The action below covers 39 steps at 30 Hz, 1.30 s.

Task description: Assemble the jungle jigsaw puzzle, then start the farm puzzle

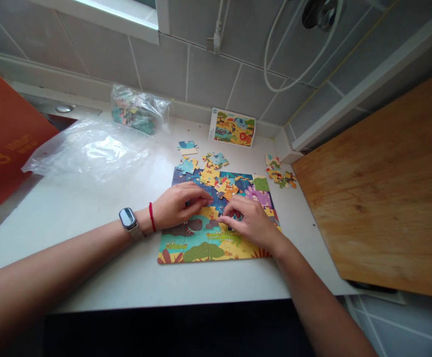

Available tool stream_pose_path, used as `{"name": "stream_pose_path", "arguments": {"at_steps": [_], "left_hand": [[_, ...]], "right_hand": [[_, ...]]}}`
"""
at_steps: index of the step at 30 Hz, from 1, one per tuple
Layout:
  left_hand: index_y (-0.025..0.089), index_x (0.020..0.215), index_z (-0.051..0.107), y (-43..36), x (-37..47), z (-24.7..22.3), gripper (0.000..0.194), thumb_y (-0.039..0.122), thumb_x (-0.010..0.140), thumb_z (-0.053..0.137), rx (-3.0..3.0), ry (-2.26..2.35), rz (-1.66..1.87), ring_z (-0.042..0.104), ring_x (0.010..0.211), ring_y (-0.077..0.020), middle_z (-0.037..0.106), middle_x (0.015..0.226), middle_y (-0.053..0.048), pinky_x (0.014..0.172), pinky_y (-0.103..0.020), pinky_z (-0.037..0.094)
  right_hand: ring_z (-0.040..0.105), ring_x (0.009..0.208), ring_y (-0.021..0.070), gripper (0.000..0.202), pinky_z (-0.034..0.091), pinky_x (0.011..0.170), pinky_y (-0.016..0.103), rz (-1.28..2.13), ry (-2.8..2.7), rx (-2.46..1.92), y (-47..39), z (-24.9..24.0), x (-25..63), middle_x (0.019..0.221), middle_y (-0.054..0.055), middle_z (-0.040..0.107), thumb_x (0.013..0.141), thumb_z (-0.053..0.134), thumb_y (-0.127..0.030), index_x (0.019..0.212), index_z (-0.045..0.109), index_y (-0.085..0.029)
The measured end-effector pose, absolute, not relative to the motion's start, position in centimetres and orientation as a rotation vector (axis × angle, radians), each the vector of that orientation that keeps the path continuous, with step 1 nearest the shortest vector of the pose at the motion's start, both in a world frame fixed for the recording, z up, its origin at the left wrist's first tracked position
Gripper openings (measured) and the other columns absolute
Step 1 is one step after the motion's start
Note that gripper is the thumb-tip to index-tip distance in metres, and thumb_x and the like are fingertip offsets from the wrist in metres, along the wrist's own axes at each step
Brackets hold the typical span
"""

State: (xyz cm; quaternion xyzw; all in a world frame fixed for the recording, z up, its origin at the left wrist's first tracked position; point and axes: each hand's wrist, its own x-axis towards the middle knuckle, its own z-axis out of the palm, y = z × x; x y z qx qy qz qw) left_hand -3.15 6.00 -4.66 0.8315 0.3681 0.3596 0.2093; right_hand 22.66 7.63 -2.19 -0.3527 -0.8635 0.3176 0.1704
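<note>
A jigsaw puzzle [201, 250] lies flat on the white counter, its near rows showing crocodiles, a hippo and bushes joined together. My left hand [182, 202], with a watch and a red string at the wrist, rests over its left part. The fingers there are curled in, and what they hold, if anything, is hidden. Over the middle is my right hand [251, 220], thumb and forefinger pinched close to the board; I cannot make out a piece between them. Just beyond the fingers, loose puzzle pieces [226, 188] lie on the puzzle's far part.
More loose pieces [188, 146] lie behind the puzzle, and a small pile [280, 173] is to its right. A picture card [233, 128] leans at the wall. Clear plastic bags [92, 148], one with pieces inside, and an orange box [7, 134] stand left. A wooden board [383, 193] borders the right.
</note>
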Motion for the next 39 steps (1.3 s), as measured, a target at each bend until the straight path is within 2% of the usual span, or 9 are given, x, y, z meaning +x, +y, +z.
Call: {"name": "stream_pose_path", "arguments": {"at_steps": [4, 9, 12, 17, 22, 25, 32, 36, 39], "left_hand": [[0.018, 0.106, 0.074, 6.0, -3.2, -4.7, 0.023, 0.019, 0.103, 0.051, 2.345, 0.989, 0.988, 0.071, 0.089, -0.0185, 0.078, 0.099, -0.006, 0.081, -0.034, 0.059], [0.018, 0.108, 0.074, 5.9, -3.2, -4.5, 0.027, 0.019, 0.102, 0.048, 2.409, 0.942, 0.961, 0.071, 0.093, -0.0216, 0.078, 0.098, -0.009, 0.082, -0.037, 0.06], [0.018, 0.109, 0.074, 5.9, -3.1, -4.4, 0.027, 0.021, 0.103, 0.048, 2.448, 0.95, 0.954, 0.07, 0.09, -0.0216, 0.077, 0.097, -0.009, 0.08, -0.037, 0.059], [0.022, 0.112, 0.077, 5.8, -3.1, -4.5, 0.024, 0.023, 0.102, 0.054, 2.518, 0.871, 0.901, 0.07, 0.095, -0.0218, 0.077, 0.104, -0.009, 0.086, -0.036, 0.057], [0.031, 0.119, 0.078, 5.7, -3.2, -4.9, 0.024, 0.032, 0.099, 0.065, 2.622, 0.86, 0.806, 0.067, 0.108, -0.0256, 0.07, 0.128, -0.009, 0.096, -0.043, 0.055], [0.031, 0.116, 0.079, 5.7, -3.2, -5.0, 0.023, 0.032, 0.1, 0.063, 2.65, 0.855, 0.785, 0.066, 0.112, -0.0274, 0.069, 0.129, -0.01, 0.099, -0.046, 0.054], [0.032, 0.117, 0.08, 5.7, -3.2, -5.2, 0.023, 0.031, 0.099, 0.065, 2.599, 0.853, 0.836, 0.066, 0.113, -0.0261, 0.072, 0.125, -0.008, 0.101, -0.045, 0.054], [0.033, 0.118, 0.079, 5.7, -3.2, -5.3, 0.023, 0.032, 0.1, 0.063, 2.605, 0.86, 0.837, 0.066, 0.112, -0.0258, 0.072, 0.127, -0.008, 0.101, -0.043, 0.054], [0.032, 0.119, 0.079, 5.8, -3.2, -5.3, 0.025, 0.032, 0.102, 0.061, 2.636, 0.867, 0.802, 0.066, 0.112, -0.0259, 0.072, 0.128, -0.007, 0.099, -0.042, 0.054]], "right_hand": [[0.062, 0.079, 0.0177, 0.022, 0.045, 0.073, 0.03, 0.856, -2.459, -1.046, 8.2, -2.2, 23.1, 0.082, 0.001, 0.068, 0.091, 0.08, -0.027, 0.077, 0.064, -0.022], [0.058, 0.067, 0.0166, 0.022, 0.047, 0.067, 0.031, 0.745, -2.098, -1.232, 9.1, -2.0, 24.0, 0.077, 0.001, 0.069, 0.092, 0.077, -0.036, 0.078, 0.066, -0.022], [0.06, 0.068, 0.017, 0.018, 0.049, 0.067, 0.031, 0.775, -2.032, -1.273, 9.5, -2.2, 24.3, 0.079, 0.002, 0.07, 0.092, 0.074, -0.036, 0.082, 0.07, -0.022], [0.068, 0.096, 0.0225, 0.01, 0.053, 0.089, 0.037, 0.681, -2.169, -1.26, 10.0, -3.2, 24.4, 0.099, 0.005, 0.071, 0.092, 0.075, -0.033, 0.096, 0.074, -0.024], [0.062, 0.118, 0.0275, 0.038, 0.048, 0.106, 0.045, 0.571, -2.217, -1.337, 10.4, -3.4, 24.6, 0.121, 0.009, 0.068, 0.081, 0.087, -0.031, 0.116, 0.072, -0.025], [0.061, 0.12, 0.0284, 0.04, 0.047, 0.107, 0.046, 0.579, -2.256, -1.341, 10.6, -3.3, 24.7, 0.125, 0.01, 0.071, 0.081, 0.087, -0.029, 0.118, 0.072, -0.024], [0.063, 0.116, 0.0281, 0.035, 0.047, 0.104, 0.044, 0.552, -2.241, -1.345, 10.1, -3.5, 23.9, 0.121, 0.01, 0.073, 0.082, 0.087, -0.031, 0.113, 0.072, -0.022], [0.063, 0.108, 0.0256, 0.016, 0.048, 0.098, 0.04, 0.501, -2.228, -1.372, 9.9, -3.9, 23.5, 0.107, 0.007, 0.073, 0.086, 0.076, -0.018, 0.101, 0.071, -0.023], [0.063, 0.105, 0.0245, 0.014, 0.048, 0.096, 0.038, 0.506, -2.221, -1.383, 9.8, -3.9, 23.6, 0.102, 0.005, 0.073, 0.086, 0.073, -0.015, 0.097, 0.07, -0.023]]}}
